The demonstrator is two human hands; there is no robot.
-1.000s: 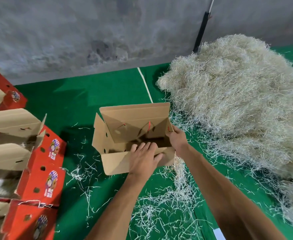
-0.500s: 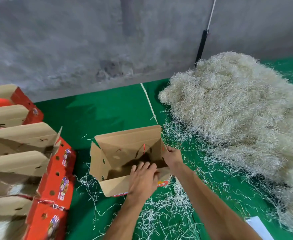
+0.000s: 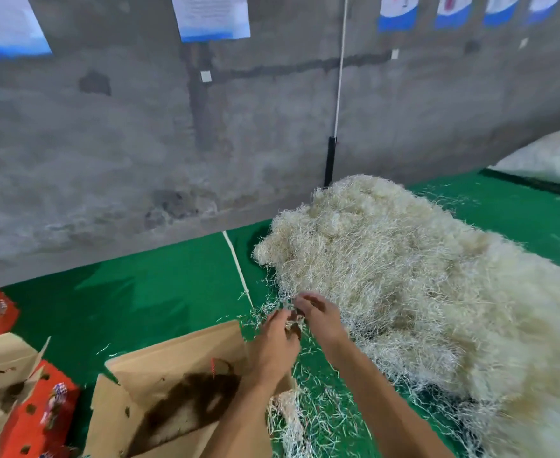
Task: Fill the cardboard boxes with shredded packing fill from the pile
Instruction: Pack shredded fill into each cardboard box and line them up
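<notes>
Hands first: my left hand [image 3: 277, 342] and right hand [image 3: 320, 317] reach forward side by side to the near edge of the big pale heap of shredded packing fill [image 3: 404, 285]. The frame is smeared there, but I can see curled fingers on both, with a few loose strands caught between them; the left one looks pinched onto a small tuft, and the right one has its fingers bent into the fringe of the heap. How firmly either grips I cannot tell.

Just under my left wrist sits the open brown cardboard box [image 3: 176, 391], its flaps standing up and its far flap touching the back of that hand. A dark smudge of shadow lies across the box's inside, with something pale at the bottom that I cannot make out. Thin scattered shreds [image 3: 308, 421] litter the green floor mat [image 3: 146, 302] between the box and the heap.

Further left, red printed cartons with round holes [image 3: 37, 414] stand in a row, their brown flaps open. A white line [image 3: 237, 269] runs across the mat toward the rough grey concrete wall [image 3: 140, 143], where blue-and-white paper sheets [image 3: 212, 16] hang. A white cord with a black sleeve [image 3: 331, 157] drops down the wall behind the heap, and a large white sack [image 3: 549, 160] lies at the far right.
</notes>
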